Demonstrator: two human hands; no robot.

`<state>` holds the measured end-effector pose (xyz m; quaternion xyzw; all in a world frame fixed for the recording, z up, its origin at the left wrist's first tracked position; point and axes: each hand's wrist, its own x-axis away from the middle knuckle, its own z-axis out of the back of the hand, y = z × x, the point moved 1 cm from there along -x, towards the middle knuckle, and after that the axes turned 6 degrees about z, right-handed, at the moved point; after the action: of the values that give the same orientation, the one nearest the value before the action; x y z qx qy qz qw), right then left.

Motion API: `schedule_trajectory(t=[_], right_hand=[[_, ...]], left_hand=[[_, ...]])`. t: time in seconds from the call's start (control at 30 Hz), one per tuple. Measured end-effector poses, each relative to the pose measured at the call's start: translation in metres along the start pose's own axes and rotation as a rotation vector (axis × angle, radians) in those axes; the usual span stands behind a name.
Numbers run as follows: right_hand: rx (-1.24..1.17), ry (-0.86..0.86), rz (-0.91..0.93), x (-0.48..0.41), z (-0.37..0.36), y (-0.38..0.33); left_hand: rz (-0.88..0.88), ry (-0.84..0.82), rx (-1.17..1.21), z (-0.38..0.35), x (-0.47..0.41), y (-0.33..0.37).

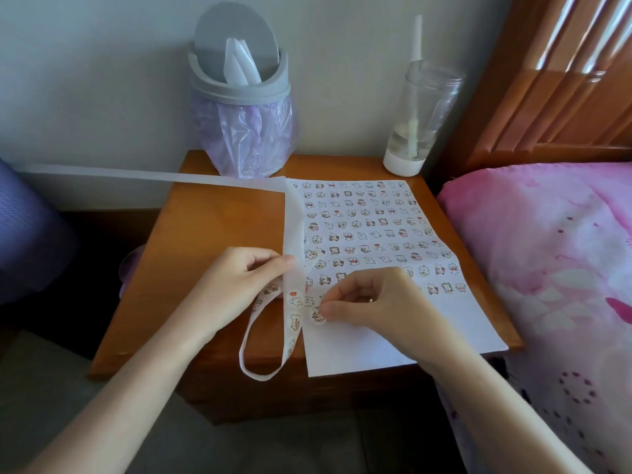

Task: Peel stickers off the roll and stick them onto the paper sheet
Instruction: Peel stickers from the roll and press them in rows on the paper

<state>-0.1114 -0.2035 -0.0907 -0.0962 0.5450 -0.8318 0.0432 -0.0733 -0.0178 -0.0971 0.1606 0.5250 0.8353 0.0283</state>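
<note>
Head view. Small grey bin with tilted swing lid stood at back of wooden nightstand, crinkled lilac plastic liner hanging below rim, white scraps poking out top. Clear cylindrical tumbler with white base and straw held little pale liquid. Paper sheet lay flat on nightstand, most of it covered in rows of small cartoon stickers. Left hand pinched translucent sticker strip, thumb against fingers; strip looped over front edge. Right hand pinched sticker at sheet's left edge.
</note>
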Motion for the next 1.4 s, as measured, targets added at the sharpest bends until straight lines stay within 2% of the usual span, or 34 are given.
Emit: schedule_trajectory(t=[1.0, 1.2, 1.4], right_hand=[[0.239, 0.111, 0.084, 0.0, -0.02, 0.008], [0.409, 0.126, 0.108, 0.003, -0.022, 0.006], [0.454, 0.115, 0.105, -0.001, -0.018, 0.008]], left_hand=[[-0.027, 0.027, -0.048, -0.002, 0.001, 0.001], [-0.057, 0.039, -0.089, -0.003, 0.001, -0.001], [-0.055, 0.04, -0.09, -0.004, 0.001, -0.001]])
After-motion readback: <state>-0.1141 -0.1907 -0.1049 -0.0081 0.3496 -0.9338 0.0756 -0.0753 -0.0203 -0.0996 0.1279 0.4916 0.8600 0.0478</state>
